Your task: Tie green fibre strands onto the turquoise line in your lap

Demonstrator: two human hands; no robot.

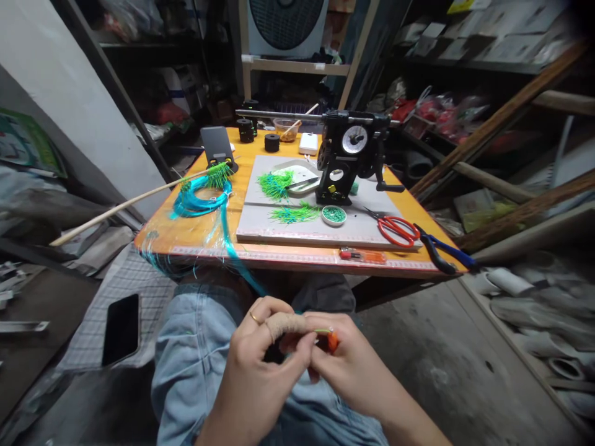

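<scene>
1. Small orange piece [333, 342] and thin green strand [322, 331]: at my fingertips, above my lap, short of the table [160, 228].
2. Left hand [263, 365]: thumb and wrapped finger pinching the green strand. Right hand [356, 356]: fingers closed on the orange piece.
3. Turquoise fibres [231, 244] trail off the table towards my hands.
4. On the grey board [274, 230]: green tufts [275, 184], small dish [334, 216], black cranked machine [343, 164], red-handled scissors [398, 231].

On the left side a black phone [121, 329] is lying on a checked cloth [83, 337], behind the worktop [416, 201] a fan [287, 21] is standing, near the far edge a white device [308, 144] is resting, and on the right a wooden ladder [511, 113] is slanting below some pale boxes [520, 46].
</scene>
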